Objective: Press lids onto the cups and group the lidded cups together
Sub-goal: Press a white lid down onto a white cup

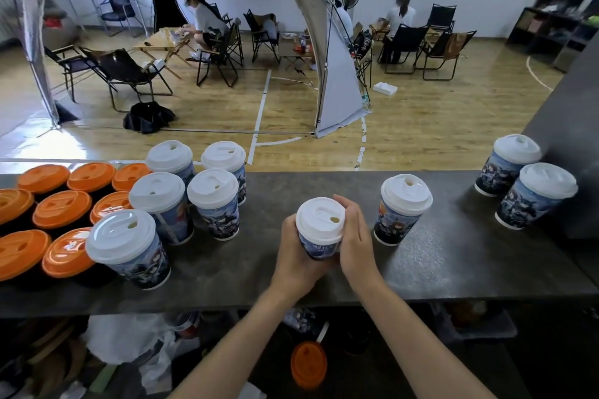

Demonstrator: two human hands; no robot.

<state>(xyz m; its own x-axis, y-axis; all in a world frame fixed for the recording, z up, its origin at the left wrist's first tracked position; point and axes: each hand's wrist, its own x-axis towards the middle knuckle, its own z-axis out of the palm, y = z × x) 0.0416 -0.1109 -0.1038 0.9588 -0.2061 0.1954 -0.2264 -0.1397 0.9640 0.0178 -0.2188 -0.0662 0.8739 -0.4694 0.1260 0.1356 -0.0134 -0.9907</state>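
Note:
I hold a printed paper cup with a white lid (320, 223) over the middle of the dark counter (453, 256). My left hand (291, 256) grips its left side and my right hand (355, 236) wraps round its right side, fingers curled near the lid's rim. Several white-lidded cups (181, 201) stand grouped at the left. One lidded cup (402, 207) stands alone just right of my hands. Two more lidded cups (526, 181) stand at the far right.
Several cups with orange lids (48, 210) crowd the counter's left end. Below the counter lie bags, clutter and one orange-lidded cup (308, 364). Beyond the counter's far edge are a wooden floor, folding chairs and seated people.

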